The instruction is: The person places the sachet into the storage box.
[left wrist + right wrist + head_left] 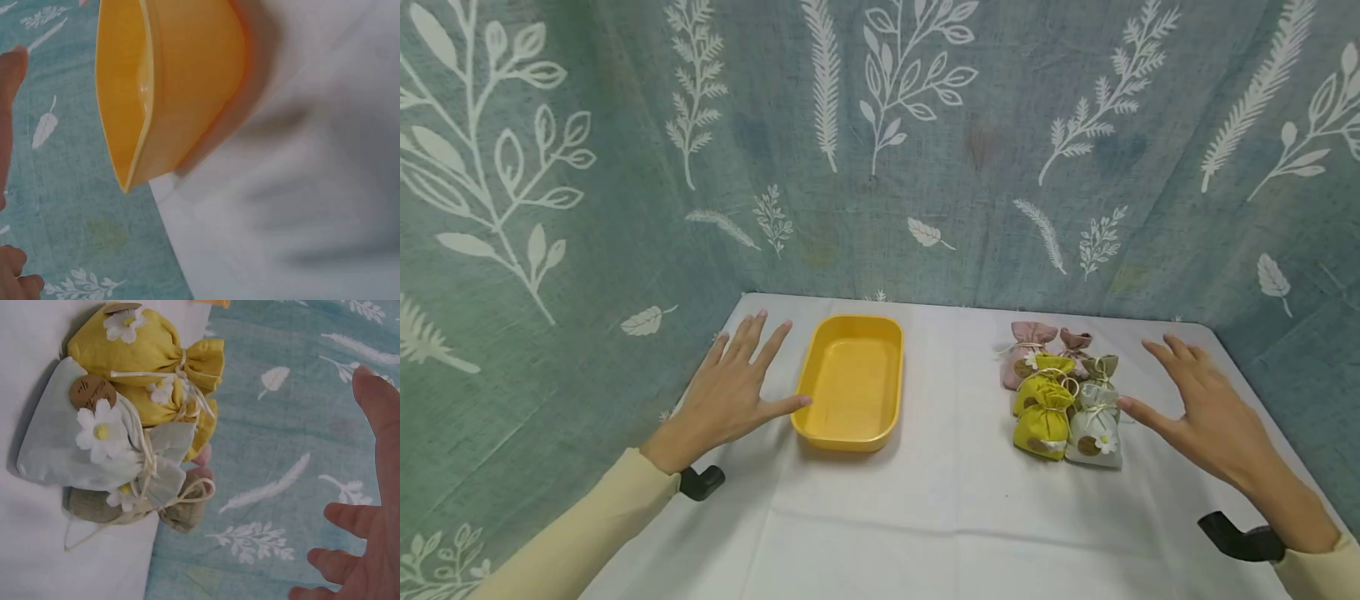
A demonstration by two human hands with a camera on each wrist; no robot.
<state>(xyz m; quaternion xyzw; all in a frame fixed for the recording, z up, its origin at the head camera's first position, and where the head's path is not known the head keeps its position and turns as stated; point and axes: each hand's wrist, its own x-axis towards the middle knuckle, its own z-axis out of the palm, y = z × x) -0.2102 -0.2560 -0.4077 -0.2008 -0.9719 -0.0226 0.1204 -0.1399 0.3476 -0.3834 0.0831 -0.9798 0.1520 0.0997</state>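
Observation:
My left hand is spread over the left of the table, its thumb overlapping the near-left rim of a yellow rectangular tub; it holds nothing. On the right, my right hand is spread too, thumb pointing toward a cluster of small drawstring pouches. In front stand a yellow pouch and a pale grey pouch with a daisy. Behind them are another yellow pouch, an olive-brown pouch and pink pouches. Daisies and round brown tags show in the right wrist view.
A white cloth covers the table. Blue-green fabric with white leaf prints hangs behind and along both sides. Each wrist wears a black strap-like mount.

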